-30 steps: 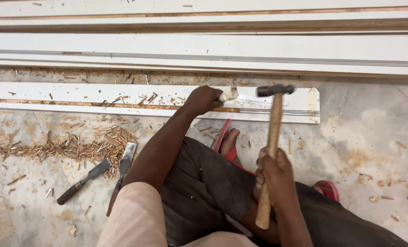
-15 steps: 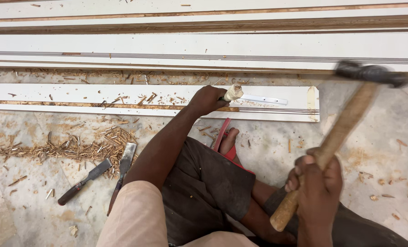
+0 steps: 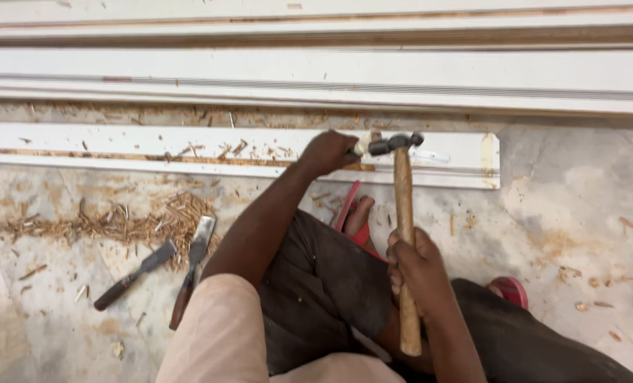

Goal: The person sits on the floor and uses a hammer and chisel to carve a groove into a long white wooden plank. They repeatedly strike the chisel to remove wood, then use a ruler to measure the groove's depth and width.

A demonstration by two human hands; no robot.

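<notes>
Stone floor [image 3: 557, 234]: hammer [image 3: 401, 206] between hands [image 3: 419, 266].

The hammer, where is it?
In the head view, the hammer is right of centre, gripped by the right hand, its head at the chisel in the left hand.

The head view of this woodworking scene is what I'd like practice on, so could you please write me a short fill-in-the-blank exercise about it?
1. The right hand grips the wooden handle of a metal-headed ____.
2. The left hand steadies a pale-handled chisel on the long ____-painted wooden moulding.
3. Two spare dark-handled chisels lie on the stone floor beside a heap of wood ____.
4. The person's foot wears a ____ sandal.

Missing words: hammer; white; shavings; red
</notes>
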